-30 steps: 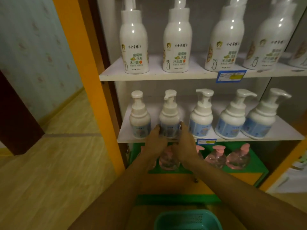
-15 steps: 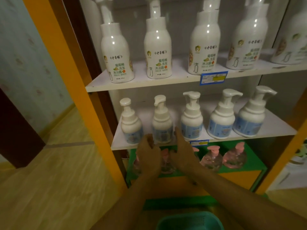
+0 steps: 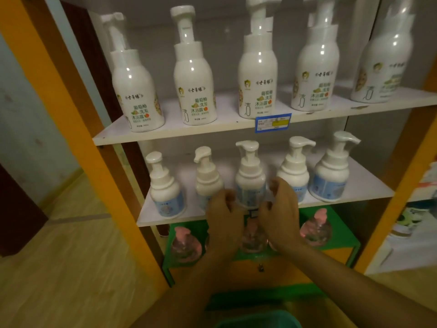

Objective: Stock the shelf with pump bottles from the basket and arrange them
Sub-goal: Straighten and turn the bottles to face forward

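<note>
Both hands reach to the middle shelf (image 3: pixel 165 216). The left hand (image 3: pixel 224 216) and right hand (image 3: pixel 280 214) flank the third pump bottle (image 3: pixel 250 178), fingers curled beside its base; actual grip cannot be told. The teal basket (image 3: pixel 257 320) sits below the wrists.

Glossy white plastic pump bottles (image 3: pixel 250 178), matt white shelf board (image 3: pixel 369 185), clear plastic pink-pump bottles (image 3: pixel 185 245)
</note>
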